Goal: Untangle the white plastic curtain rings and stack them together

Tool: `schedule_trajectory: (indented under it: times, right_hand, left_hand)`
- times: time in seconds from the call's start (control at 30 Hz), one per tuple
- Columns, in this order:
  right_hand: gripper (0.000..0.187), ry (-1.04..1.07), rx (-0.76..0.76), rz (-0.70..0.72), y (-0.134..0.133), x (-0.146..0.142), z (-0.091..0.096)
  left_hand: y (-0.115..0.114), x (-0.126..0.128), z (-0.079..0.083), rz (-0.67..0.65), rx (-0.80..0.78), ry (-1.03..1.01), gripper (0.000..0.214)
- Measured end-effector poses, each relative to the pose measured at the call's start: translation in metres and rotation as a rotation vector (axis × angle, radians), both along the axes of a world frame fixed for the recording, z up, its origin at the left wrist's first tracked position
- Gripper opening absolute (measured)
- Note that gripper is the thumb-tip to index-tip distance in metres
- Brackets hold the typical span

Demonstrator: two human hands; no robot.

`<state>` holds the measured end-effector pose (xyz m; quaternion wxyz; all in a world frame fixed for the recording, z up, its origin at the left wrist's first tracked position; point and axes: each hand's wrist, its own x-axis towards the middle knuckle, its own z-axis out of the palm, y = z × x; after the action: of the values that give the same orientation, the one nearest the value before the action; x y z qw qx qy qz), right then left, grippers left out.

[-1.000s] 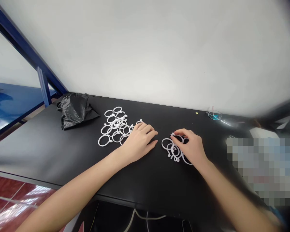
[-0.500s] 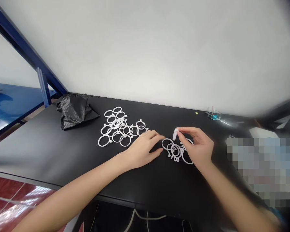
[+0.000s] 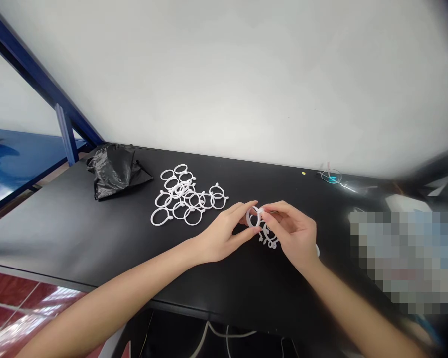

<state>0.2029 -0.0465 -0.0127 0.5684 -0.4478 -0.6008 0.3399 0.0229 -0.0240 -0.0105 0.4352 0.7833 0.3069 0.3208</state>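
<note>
Both of my hands are on one white curtain ring point(image 3: 248, 218), raised a little above the black table. The fingers and thumb of my left hand point(image 3: 221, 232) close on its left side. My right hand point(image 3: 294, 232) pinches the small eyelet part at the ring's right edge, and its fingertips partly cover that part. Beneath my hands lies a small heap of similar white rings point(image 3: 272, 244) with eyelets, partly hidden by my right hand. A larger spread of white curtain rings point(image 3: 179, 191) lies to the left of my left hand, many overlapping.
A crumpled black plastic bag point(image 3: 114, 171) lies at the table's back left. Eyeglasses point(image 3: 332, 179) and a tiny yellow bit point(image 3: 303, 173) are near the wall. A blurred-out pale item point(image 3: 399, 258) lies at right. Cables point(image 3: 231, 336) hang below the front edge.
My right hand has moved left with the ring, which has turned to show its round opening. My left hand has closed on the ring's other side. The left spread of rings is unchanged.
</note>
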Motion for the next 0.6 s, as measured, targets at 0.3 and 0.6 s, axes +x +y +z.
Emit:
schedule_trajectory:
  times: [0.3, 0.6]
  right_hand:
    - [0.01, -0.017, -0.091, 0.068, 0.003, 0.006, 0.003]
    - [0.011, 0.083, -0.116, 0.129, 0.005, 0.01, -0.002]
  left_hand:
    - [0.001, -0.005, 0.017, -0.112, -0.036, 0.097, 0.021]
    - [0.006, -0.009, 0.02, -0.102, 0.099, 0.164, 0.027]
